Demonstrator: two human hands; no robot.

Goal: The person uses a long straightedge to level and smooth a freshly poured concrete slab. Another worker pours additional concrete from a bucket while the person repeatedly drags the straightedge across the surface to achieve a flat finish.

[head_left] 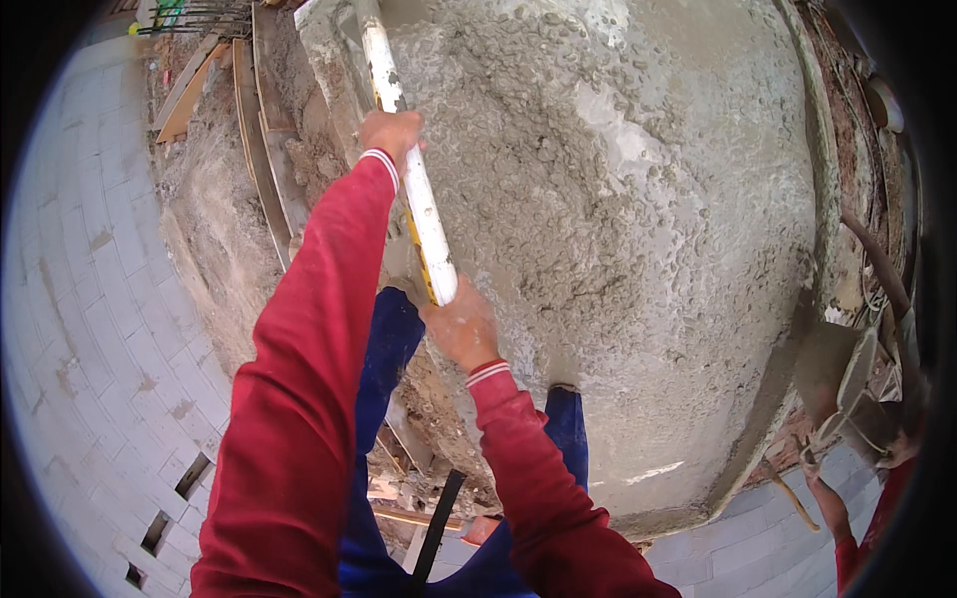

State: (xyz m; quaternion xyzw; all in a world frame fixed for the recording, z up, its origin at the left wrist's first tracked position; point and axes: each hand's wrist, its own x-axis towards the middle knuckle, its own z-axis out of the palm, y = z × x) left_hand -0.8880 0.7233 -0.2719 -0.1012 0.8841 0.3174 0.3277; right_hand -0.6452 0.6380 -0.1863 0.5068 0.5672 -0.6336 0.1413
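Both my hands grip a worn white pole (423,204) with yellow marks along one side. It slants over the left part of the wet grey concrete (638,249), and its far end runs out past the top edge. My left hand (392,136) is wrapped round it higher up. Closer to me, my right hand (464,324) closes over its near end. The concrete is lumpy in the middle and smoother toward the right. My right leg, in blue trousers (566,434), stands down in the concrete, which hides the foot.
A grey block wall (110,289) curves along the left, with wooden boards (261,149) and rubble beside it. Steel bars (194,22) lie at the upper left. A concrete rim (819,149) bounds the right side. Another person's hand and forearm (829,503) show at the lower right.
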